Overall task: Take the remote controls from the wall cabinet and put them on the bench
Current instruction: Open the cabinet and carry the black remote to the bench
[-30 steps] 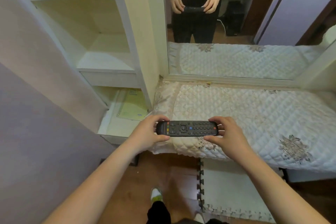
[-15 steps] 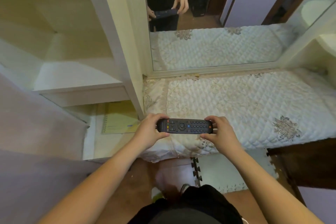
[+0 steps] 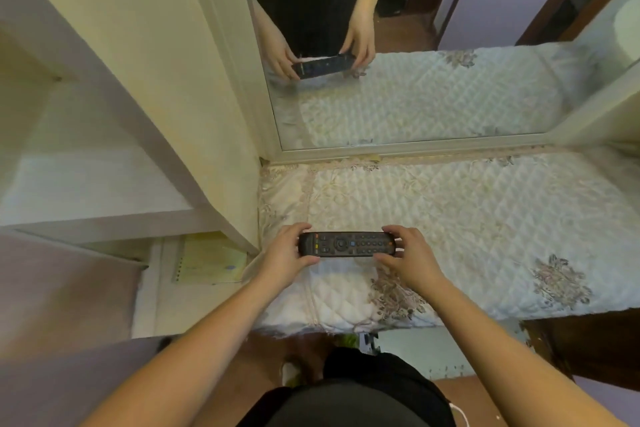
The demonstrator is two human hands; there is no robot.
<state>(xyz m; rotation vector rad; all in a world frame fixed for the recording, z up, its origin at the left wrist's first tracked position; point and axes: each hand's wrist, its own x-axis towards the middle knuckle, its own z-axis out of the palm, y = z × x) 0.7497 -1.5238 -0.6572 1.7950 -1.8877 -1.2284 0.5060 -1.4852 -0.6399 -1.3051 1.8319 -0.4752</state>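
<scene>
Hands, left point(image 3: 285, 251) and right point(image 3: 408, 253), hold one remote point(image 3: 346, 244) above bench point(image 3: 485, 218).

Left hand point(image 3: 282, 255) and right hand point(image 3: 408, 258) cover both ends of the remote point(image 3: 346, 244); can't tell if it touches the bench point(image 3: 485, 218). Button labels too small to read. Notebook point(image 3: 211, 262) partly hidden under the cabinet point(image 3: 104, 191) shelf. Bench cut off at right edge. Mirror point(image 3: 433, 97) reflection blurred.

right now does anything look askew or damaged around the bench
Nothing stands out. The black button-covered remote control is level, held at its ends by the left hand and right hand over the cream quilted bench cover, which lies flat.
</scene>
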